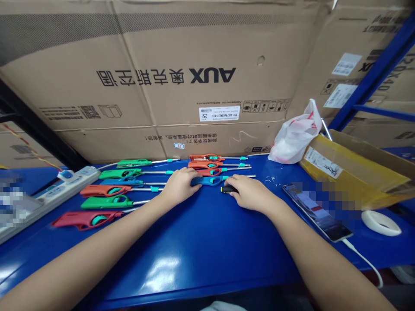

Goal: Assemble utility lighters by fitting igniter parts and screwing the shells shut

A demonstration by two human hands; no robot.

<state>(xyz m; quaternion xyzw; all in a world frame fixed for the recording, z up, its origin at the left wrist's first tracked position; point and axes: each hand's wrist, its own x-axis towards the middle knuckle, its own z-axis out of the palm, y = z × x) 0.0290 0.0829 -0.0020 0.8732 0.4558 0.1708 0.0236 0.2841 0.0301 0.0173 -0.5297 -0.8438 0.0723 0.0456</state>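
Note:
On the blue table, my left hand [182, 186] has its fingers closed around the handle end of a blue long-necked gas lighter [212, 181]. Its metal tube points right, passing just behind my right hand [248, 191]. That hand grips a screwdriver [229, 189] with a black and yellow handle; the shaft is not visible. Behind the blue lighter lie a red lighter [210, 172] and orange ones [205, 165]. To the left, several more lighters form a column, among them a green one [106, 201] and a dark red one [87, 219], partly behind my left forearm.
Small screws [274, 178] lie scattered right of my right hand. Further right are a phone [317, 211] on a cable, a white round object [381, 222], a yellow-taped box [350, 177] and a plastic bag [293, 138]. A power strip [55, 194] runs along the left; cardboard [168, 43] stands behind.

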